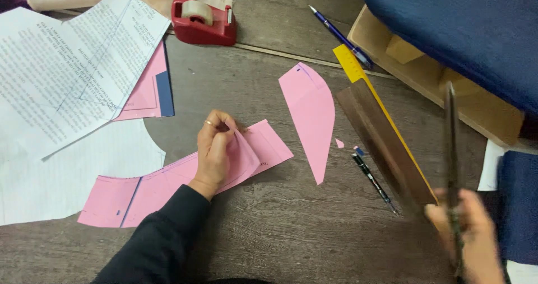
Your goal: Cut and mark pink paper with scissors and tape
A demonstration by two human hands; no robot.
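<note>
On the wooden table: we see pink paper pieces, printed sheets and drawing tools spread around two hands.
Left hand (216,149): it comes from a black sleeve (159,239); we see the fingers curled and pinching the lifted edge of the long pink paper strip (145,191), folding it up from the table.
Long pink paper strip: it lies flat across the middle of the table, from lower left up to the right; only the part under the left hand is raised.
Right hand (471,233): it is at the lower right and blurred; we see it closed around the handle of the scissors (451,144), whose dark blades point up and away from us. We cannot tell if the blades are apart.
Curved pink piece (311,113): it lies alone, to the right of the strip, not touching it.
Rulers: a yellow ruler (350,63) and a brown ruler (381,141) lie side by side, diagonal, between the curved piece and the right hand.
Pens: a black pen (374,183) lies just left of the brown ruler; a blue pen (336,32) lies near the top end of the yellow ruler.
Tape dispenser (202,21): red, at the top, well apart from both hands.
Printed sheets (67,77): white, at the left, partly covering another pink paper.
Blue cloth (471,32): at the upper right, over a cardboard piece.
</note>
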